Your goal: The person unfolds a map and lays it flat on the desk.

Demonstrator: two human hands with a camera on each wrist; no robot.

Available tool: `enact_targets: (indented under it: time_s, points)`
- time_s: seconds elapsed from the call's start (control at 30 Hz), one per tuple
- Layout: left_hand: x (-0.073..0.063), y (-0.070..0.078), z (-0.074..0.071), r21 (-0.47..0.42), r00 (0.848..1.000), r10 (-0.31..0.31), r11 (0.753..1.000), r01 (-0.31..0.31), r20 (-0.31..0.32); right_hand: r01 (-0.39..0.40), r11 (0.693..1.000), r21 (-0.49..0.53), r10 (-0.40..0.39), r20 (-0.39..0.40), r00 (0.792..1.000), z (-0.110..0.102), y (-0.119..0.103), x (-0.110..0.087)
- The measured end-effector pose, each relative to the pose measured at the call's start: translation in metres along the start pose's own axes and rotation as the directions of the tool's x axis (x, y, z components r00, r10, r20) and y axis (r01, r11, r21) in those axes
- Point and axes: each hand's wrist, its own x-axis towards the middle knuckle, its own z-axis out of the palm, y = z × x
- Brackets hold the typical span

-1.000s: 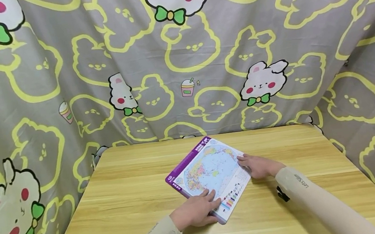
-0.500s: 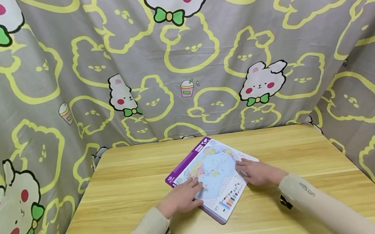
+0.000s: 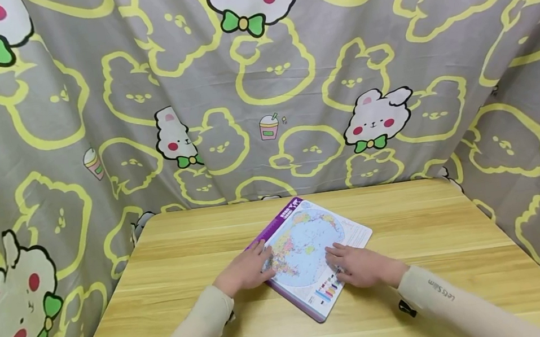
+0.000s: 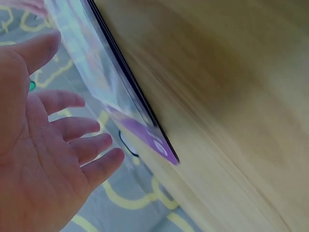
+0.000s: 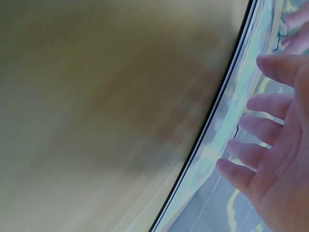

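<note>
A world map board [image 3: 304, 232] with a purple band along its upper left side lies turned at an angle on the wooden table. My left hand [image 3: 246, 268] is at its left edge, fingers spread and reaching over the purple band. Over the lower right part of the map is my right hand [image 3: 362, 264], fingers loosely extended. In the left wrist view the palm and bent-free fingers of the left hand [image 4: 43, 140] stand beside the glossy map surface [image 4: 91, 63]. The right wrist view has the right hand [image 5: 275, 140] alongside the board's dark edge, with nothing gripped.
The wooden table [image 3: 167, 318] extends around the board on all sides. A grey curtain [image 3: 216, 73] printed with rabbits and yellow outlines hangs behind the table and along both sides. A small black item [image 3: 407, 308] shows under the right wrist.
The left hand has slid up and left from the board's lower edge to its left edge. The right hand has moved down and left across the map. The board stays in place.
</note>
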Motion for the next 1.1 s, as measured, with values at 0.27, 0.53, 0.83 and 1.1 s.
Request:
enact_targets:
  time_s: [0.27,0.53,0.83,1.1]
  points:
    - [0.005,-0.016,-0.004,-0.102,0.998,-0.057,0.993,0.061,0.041,0.026,0.999,-0.021,-0.025,0.014,1.0,0.004,-0.023,0.0]
    - [0.009,-0.026,-0.001,-0.157,0.995,-0.061,0.985,0.072,0.074,0.076,0.996,-0.053,-0.075,0.028,0.997,0.01,-0.042,0.003]
    - [0.01,-0.029,0.001,-0.162,0.993,-0.065,0.983,0.081,0.102,0.1,0.993,-0.061,-0.096,0.062,0.993,0.013,-0.065,0.006]
    - [0.013,-0.031,0.002,-0.165,0.992,-0.058,0.983,0.076,0.113,0.159,0.98,-0.121,-0.154,0.045,0.987,0.019,-0.078,0.01]
